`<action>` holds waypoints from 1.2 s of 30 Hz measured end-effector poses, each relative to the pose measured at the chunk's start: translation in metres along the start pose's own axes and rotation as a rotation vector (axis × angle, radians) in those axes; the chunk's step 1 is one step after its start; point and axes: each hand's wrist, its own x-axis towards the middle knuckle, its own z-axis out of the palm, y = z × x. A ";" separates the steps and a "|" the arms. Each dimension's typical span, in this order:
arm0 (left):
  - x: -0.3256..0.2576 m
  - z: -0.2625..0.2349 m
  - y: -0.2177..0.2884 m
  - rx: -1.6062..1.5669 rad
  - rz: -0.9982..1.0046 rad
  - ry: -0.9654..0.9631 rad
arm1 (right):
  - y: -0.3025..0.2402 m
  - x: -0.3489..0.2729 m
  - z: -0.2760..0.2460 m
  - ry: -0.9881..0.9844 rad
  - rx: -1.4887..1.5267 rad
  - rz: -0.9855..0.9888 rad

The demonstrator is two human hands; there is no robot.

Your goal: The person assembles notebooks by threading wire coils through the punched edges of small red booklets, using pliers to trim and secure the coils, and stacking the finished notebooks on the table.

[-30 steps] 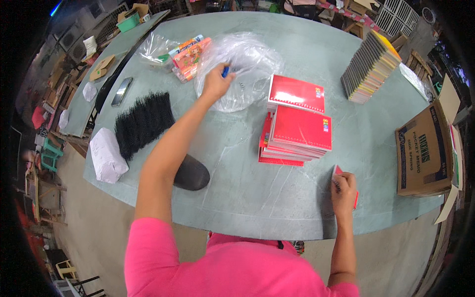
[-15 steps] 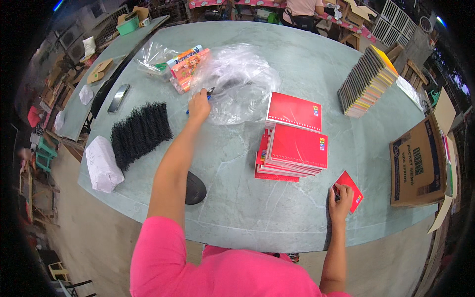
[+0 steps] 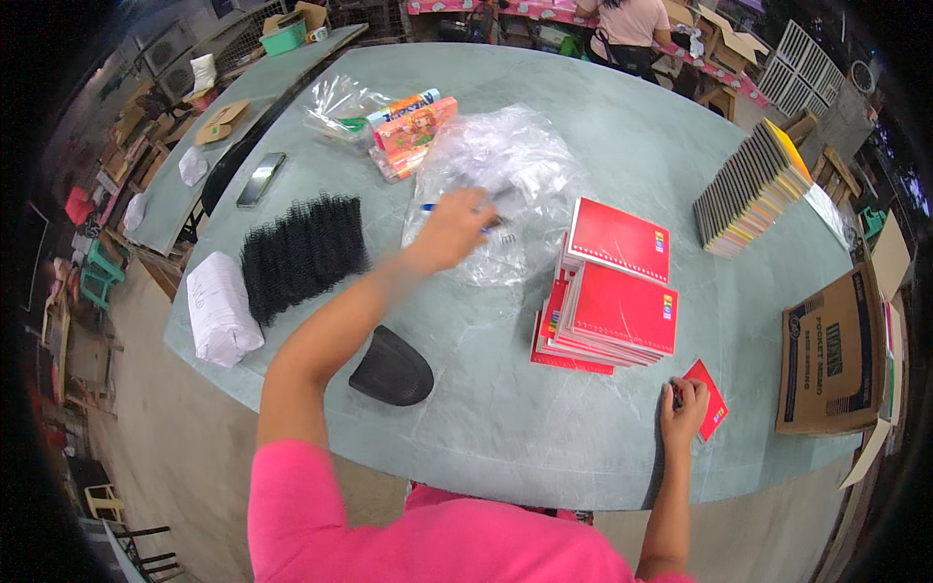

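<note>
My left hand reaches over the crumpled clear plastic bag, closed on a small blue-handled tool with a dark tip. Motion blur hides the tool's exact kind. At the right, my right hand rests beside a small red spiral notebook, fingers curled round something dark that I cannot make out. Between my hands stand stacks of red notebooks. To the left lies a row of black spiral binding coils. Nearer me is a black, round-ended pad.
A white wrapped bundle and a phone lie at the left. Colourful packets sit behind the bag. A tall stack of yellow-covered notebooks and an open cardboard box occupy the right. A person sits beyond the table.
The whole view has shifted, so things appear further right and lower. My left hand has moved right over the bag with the tool. My right hand has slid slightly off the small notebook.
</note>
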 end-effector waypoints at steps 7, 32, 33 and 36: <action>0.095 0.011 -0.058 0.314 0.072 -0.144 | -0.001 0.001 0.001 0.024 -0.038 -0.012; -0.046 -0.053 0.053 -0.492 0.094 -0.801 | -0.002 0.007 0.005 -0.052 -0.064 0.007; -0.049 -0.049 0.054 -0.479 0.085 -0.739 | -0.002 0.007 0.006 -0.053 -0.049 0.019; -0.038 -0.048 0.052 -0.476 0.064 -0.525 | -0.006 0.007 0.001 -0.046 -0.050 0.035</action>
